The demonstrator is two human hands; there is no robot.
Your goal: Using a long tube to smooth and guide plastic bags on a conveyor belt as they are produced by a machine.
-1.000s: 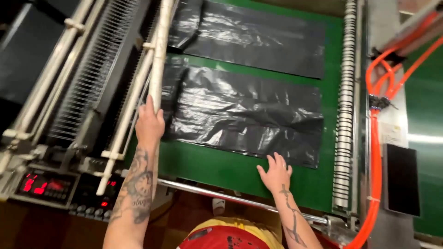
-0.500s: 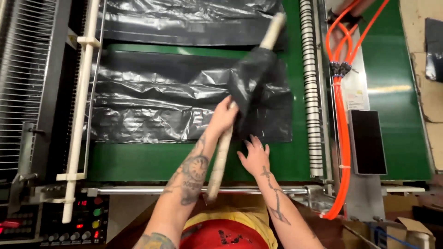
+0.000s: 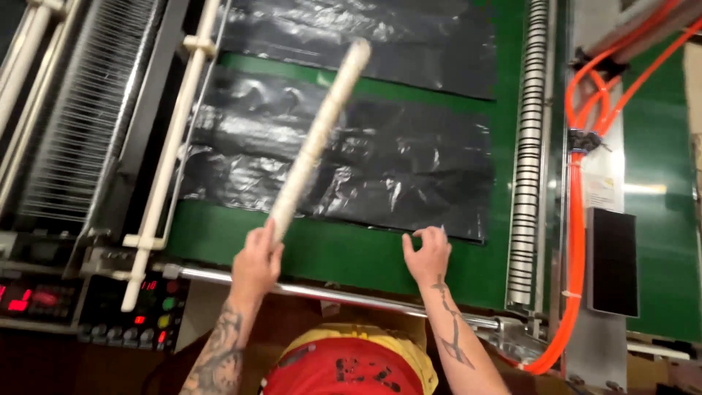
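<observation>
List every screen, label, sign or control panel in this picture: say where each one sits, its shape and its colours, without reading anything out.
Control panel: bottom left, dark rectangle with a red lit display, coloured round buttons.
Second display: far bottom left, dark panel, glowing red digits.
Label: right side, pale yellowish sheet beside the orange hoses.
Black panel: right, below the label, plain dark rectangle.

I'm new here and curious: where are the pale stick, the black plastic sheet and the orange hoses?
pale stick [image 3: 318, 135], head view, middle of its shaft
black plastic sheet [image 3: 409, 175], head view, its flat middle
orange hoses [image 3: 578, 219], head view, straight vertical run
</observation>
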